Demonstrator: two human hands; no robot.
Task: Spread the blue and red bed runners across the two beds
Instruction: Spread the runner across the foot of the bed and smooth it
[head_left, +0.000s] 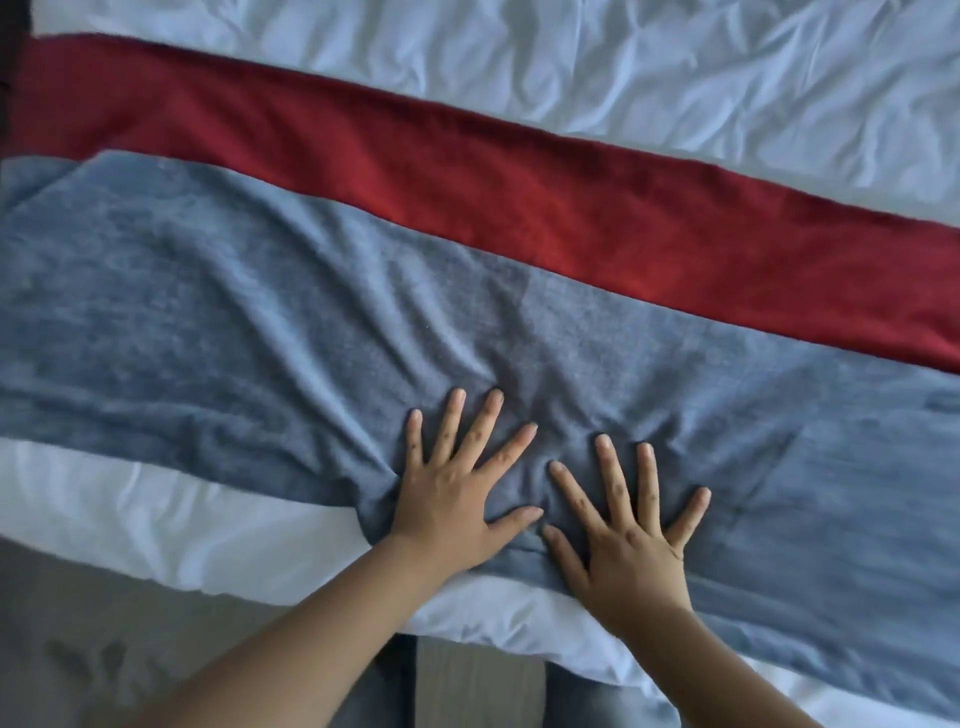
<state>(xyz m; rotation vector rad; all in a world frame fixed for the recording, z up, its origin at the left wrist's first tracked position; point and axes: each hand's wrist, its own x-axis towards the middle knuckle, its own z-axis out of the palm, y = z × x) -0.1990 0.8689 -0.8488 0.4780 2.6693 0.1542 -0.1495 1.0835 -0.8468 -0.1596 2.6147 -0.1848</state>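
Observation:
The blue bed runner lies across the white bed, wrinkled in its middle, where folds bunch between my hands. Beyond it, touching its far edge, the red bed runner stretches flat from upper left to right. My left hand presses flat on the blue runner near its front edge, fingers spread. Just to its right, my right hand rests flat on the same runner, fingers also spread. Neither hand grips the cloth.
White bedding shows in front of the blue runner at the bed's near edge. Grey floor lies at the lower left. My legs in grey trousers stand against the bed's edge.

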